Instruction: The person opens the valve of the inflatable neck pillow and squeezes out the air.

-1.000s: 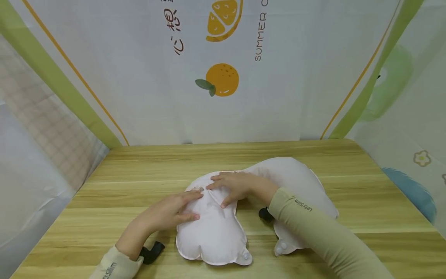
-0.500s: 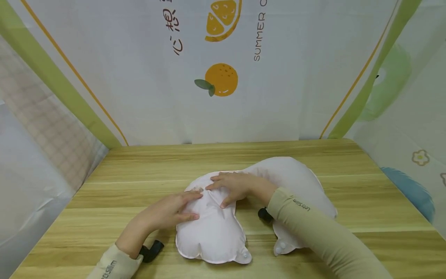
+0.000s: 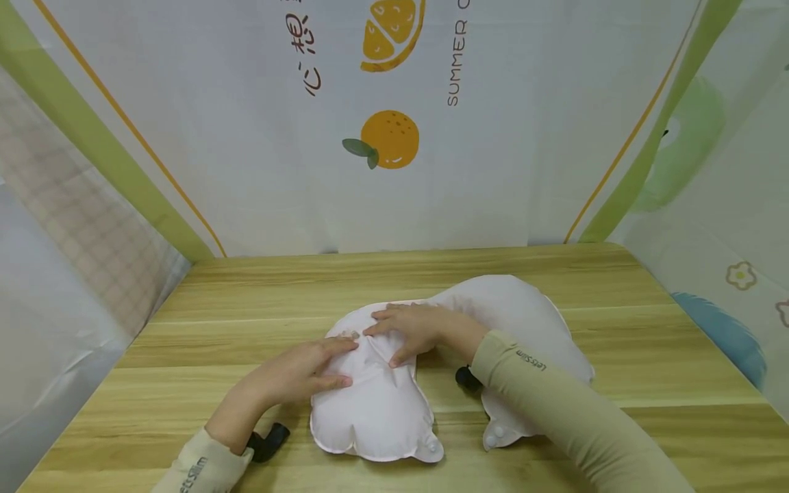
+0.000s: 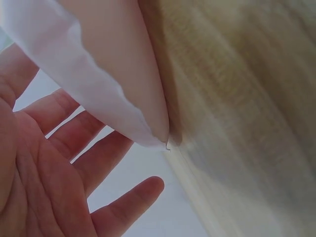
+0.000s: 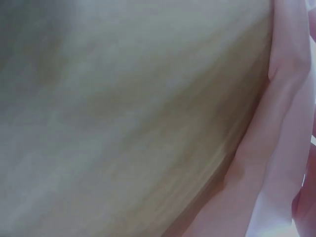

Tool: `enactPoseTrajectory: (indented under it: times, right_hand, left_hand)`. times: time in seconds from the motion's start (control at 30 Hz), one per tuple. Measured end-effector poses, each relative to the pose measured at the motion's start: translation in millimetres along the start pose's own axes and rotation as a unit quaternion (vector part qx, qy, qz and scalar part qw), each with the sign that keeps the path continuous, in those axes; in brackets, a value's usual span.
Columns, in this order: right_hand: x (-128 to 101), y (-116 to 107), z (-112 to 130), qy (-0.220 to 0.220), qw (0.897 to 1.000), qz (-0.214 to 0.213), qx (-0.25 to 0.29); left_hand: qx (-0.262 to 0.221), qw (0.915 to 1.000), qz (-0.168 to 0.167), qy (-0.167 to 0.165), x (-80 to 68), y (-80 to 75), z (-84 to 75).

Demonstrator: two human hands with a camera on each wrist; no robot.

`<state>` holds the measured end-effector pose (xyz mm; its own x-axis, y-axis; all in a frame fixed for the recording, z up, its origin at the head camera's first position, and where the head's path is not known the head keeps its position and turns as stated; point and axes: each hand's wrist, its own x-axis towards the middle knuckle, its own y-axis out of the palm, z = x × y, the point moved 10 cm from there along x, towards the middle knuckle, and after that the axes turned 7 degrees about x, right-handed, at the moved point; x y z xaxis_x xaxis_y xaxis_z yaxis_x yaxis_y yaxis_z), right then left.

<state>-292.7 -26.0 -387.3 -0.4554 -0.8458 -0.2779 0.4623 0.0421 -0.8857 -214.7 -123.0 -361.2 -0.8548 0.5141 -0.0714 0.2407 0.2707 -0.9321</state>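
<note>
A pale pink inflatable neck pillow [image 3: 379, 418], curved like a U, lies puffed up on the wooden table [image 3: 246, 294]. Snap buttons show on the tabs at both of its ends. On the pillow's left arm sits a small clear valve [image 3: 351, 335]. My left hand [image 3: 298, 370] rests on the left edge of that arm with its fingers extended; in the left wrist view the left hand [image 4: 64, 163] has spread fingers under the pillow's seam. My right hand [image 3: 416, 330] lies across the same arm, fingertips pressing creases into it. My right forearm covers part of the pillow's other arm.
Black wrist-worn pieces show beside my left wrist [image 3: 268, 441] and under my right wrist [image 3: 468, 378]. A white cloth printed with oranges [image 3: 390, 139] hangs behind the table's far edge. More printed cloth hangs at both sides.
The view has shifted very slightly. Both hands and the pillow keep their places relative to one another.
</note>
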Motion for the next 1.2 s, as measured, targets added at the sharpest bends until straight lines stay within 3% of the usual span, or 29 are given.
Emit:
enactPoseTrajectory:
  times: [0.57, 0.8, 1.2]
  right_hand:
    - [-0.7, 2.7, -2.2, 0.015, 1.000, 0.008, 0.009]
    - [-2.2, 1.8, -1.6, 0.015, 1.000, 0.006, 0.013]
    - [-1.9, 4.2, -2.7, 0.018, 1.000, 0.005, 0.004]
  left_hand:
    - [-0.013, 0.9999, 0.002, 0.008, 1.3, 2.0, -1.0]
    - [-0.008, 0.9996, 0.003, 0.027, 1.9, 0.0, -4.2]
    - [-0.007, 0.9997, 0.008, 0.023, 1.6, 2.2, -3.2]
